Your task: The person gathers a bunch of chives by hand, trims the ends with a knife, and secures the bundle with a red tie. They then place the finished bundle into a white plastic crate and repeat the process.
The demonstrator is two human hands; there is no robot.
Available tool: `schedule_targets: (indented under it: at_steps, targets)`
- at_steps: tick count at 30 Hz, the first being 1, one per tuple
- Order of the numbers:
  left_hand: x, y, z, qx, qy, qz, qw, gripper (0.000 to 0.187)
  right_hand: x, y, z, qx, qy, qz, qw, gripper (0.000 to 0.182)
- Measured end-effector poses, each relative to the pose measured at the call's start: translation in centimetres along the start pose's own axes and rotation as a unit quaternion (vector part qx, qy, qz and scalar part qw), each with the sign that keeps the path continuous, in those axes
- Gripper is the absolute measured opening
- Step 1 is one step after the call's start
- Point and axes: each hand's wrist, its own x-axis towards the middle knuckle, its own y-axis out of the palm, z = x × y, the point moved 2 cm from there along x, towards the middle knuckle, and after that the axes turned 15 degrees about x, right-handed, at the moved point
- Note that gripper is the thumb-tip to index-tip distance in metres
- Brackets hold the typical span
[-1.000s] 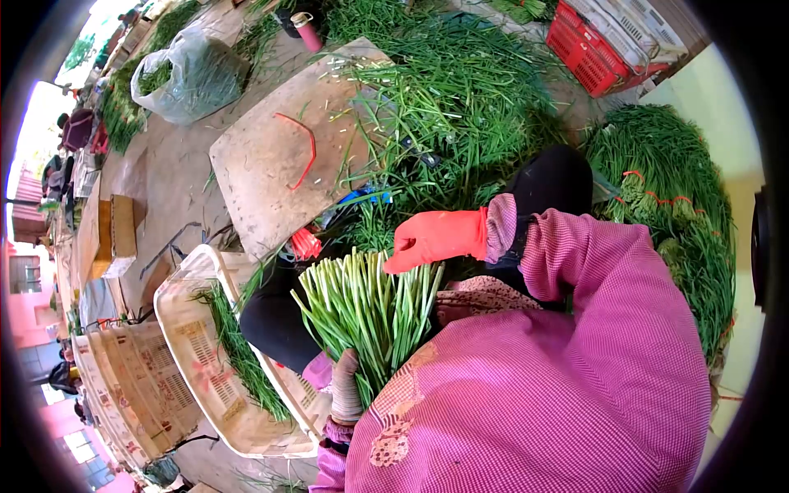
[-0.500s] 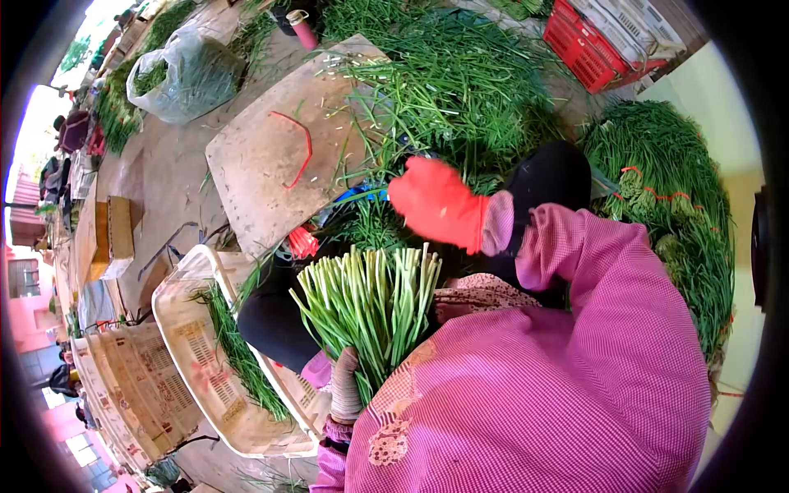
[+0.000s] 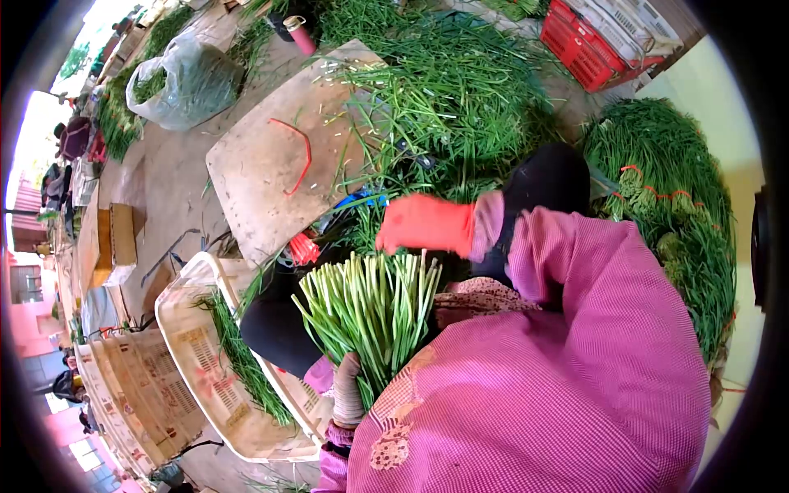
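My left hand (image 3: 348, 390), in a pale glove, is wrapped round the lower side of a bunch of garlic chives (image 3: 370, 308) against my lap. The pale cut ends of the bunch fan upward. Just above those ends hovers my right hand (image 3: 427, 226) in an orange-red glove, apart from the stalks; motion blur hides how its fingers are set. Left of this glove lies a cluster of red ties (image 3: 303, 249). A single red strip (image 3: 306, 156) rests curved on the worn board (image 3: 255, 181) in front of me.
Loose chives (image 3: 460, 90) are heaped beyond the board. Tied bundles (image 3: 666, 189) are stacked at my right. A white plastic basket (image 3: 171, 306) with some chives stands at my left. Farther off are a filled plastic bag (image 3: 193, 86), a pink bottle (image 3: 302, 37) and a red crate (image 3: 579, 45).
My right hand has come down and slightly left, closer to the cut ends of the bunch. My left hand keeps its hold on the chives.
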Motion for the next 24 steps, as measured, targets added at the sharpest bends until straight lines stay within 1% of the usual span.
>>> schedule_targets:
  at_steps: [1, 2, 3, 4, 5, 6, 7, 8, 9, 10, 11, 12, 13, 14, 15, 17, 18, 20, 21, 22, 23, 24]
  targets:
    - [-0.1, 0.1, -0.1, 0.006, 0.002, -0.010, 1.000, 0.056, 0.4, -2.0, 0.5, -0.111, 0.090, -0.124, 0.982, 0.020]
    - [-0.1, 0.2, -0.1, 0.005, 0.001, -0.008, 1.000, 0.056, 0.5, -4.0, 1.6, -0.219, 0.177, -0.242, 0.928, 0.021]
    - [0.0, 0.3, -0.2, -0.002, 0.002, -0.007, 1.000, 0.057, -0.1, -5.6, 3.0, -0.435, 0.045, -0.280, 0.854, 0.027]
    - [0.0, 0.4, -0.2, -0.009, 0.005, -0.006, 1.000, 0.057, -0.8, -6.2, 4.9, -0.621, -0.093, -0.297, 0.720, 0.034]
    - [0.1, 0.5, -0.1, -0.010, 0.004, -0.005, 1.000, 0.057, -1.1, -6.1, 6.1, -0.622, -0.092, -0.296, 0.719, 0.034]
    - [0.2, 0.5, -0.1, -0.008, 0.007, -0.001, 1.000, 0.058, -1.3, -5.4, 7.5, -0.480, 0.050, -0.208, 0.851, 0.043]
    - [0.3, 0.6, -0.1, -0.005, 0.009, 0.003, 1.000, 0.059, -1.7, -4.2, 7.9, -0.306, 0.188, -0.109, 0.927, 0.052]
    - [0.4, 0.7, -0.1, -0.001, 0.012, 0.007, 1.000, 0.060, -1.9, -2.7, 6.8, -0.225, 0.210, -0.055, 0.950, 0.061]
    - [0.3, 0.9, -0.3, 0.003, 0.011, 0.009, 1.000, 0.060, -1.7, -1.1, 6.3, -0.154, 0.260, 0.042, 0.952, 0.067]
    - [0.3, 1.0, -0.3, 0.004, 0.011, 0.009, 1.000, 0.060, -2.1, 0.6, 5.3, -0.113, 0.260, 0.076, 0.956, 0.065]
    - [0.3, 1.1, -0.2, -0.004, 0.014, 0.008, 1.000, 0.061, -2.4, 2.3, 3.7, -0.125, 0.229, 0.058, 0.963, 0.059]
    - [0.1, 1.0, -0.1, -0.012, 0.015, 0.005, 1.000, 0.061, -2.0, 3.3, 2.9, -0.086, 0.239, 0.060, 0.965, 0.058]
    - [0.3, -0.2, 0.2, 0.025, 0.011, 0.009, 1.000, 0.062, -1.8, 3.5, 2.3, -0.059, 0.245, 0.056, 0.966, 0.055]
    - [0.2, -0.4, 0.3, 0.027, 0.010, 0.008, 1.000, 0.062, -1.5, 3.5, 1.8, -0.033, 0.251, 0.050, 0.966, 0.052]
    - [0.3, -0.5, 0.3, 0.033, 0.010, 0.001, 0.999, 0.061, -1.5, 3.5, 1.7, -0.033, 0.250, 0.049, 0.966, 0.052]
    - [0.5, -0.4, 0.4, 0.024, 0.018, 0.009, 1.000, 0.060, -1.7, 3.4, 1.6, 0.016, 0.234, 0.011, 0.972, 0.043]
    - [0.5, -0.4, 0.4, 0.023, 0.019, 0.011, 0.999, 0.060, -1.7, 3.3, 1.7, 0.014, 0.235, 0.010, 0.972, 0.043]
    - [0.5, -0.4, 0.4, 0.015, 0.019, 0.002, 1.000, 0.059, -1.4, 2.3, 1.8, -0.003, 0.200, -0.049, 0.979, 0.034]
    - [0.5, -0.7, 0.5, 0.035, 0.021, -0.008, 0.999, 0.058, -0.8, 0.6, 1.0, -0.109, 0.064, -0.084, 0.988, 0.025]
    - [0.4, -0.5, 0.3, 0.034, 0.020, -0.008, 0.999, 0.058, 0.0, -1.6, 0.3, -0.210, -0.073, -0.116, 0.968, 0.017]
    - [0.2, -0.1, 0.0, 0.026, 0.019, -0.007, 0.999, 0.057, 0.2, -4.3, 2.0, -0.125, 0.025, -0.288, 0.949, 0.010]
    - [0.1, 0.1, -0.2, 0.019, 0.017, -0.006, 1.000, 0.056, 0.3, -7.1, 4.2, -0.202, 0.009, -0.379, 0.903, 0.008]
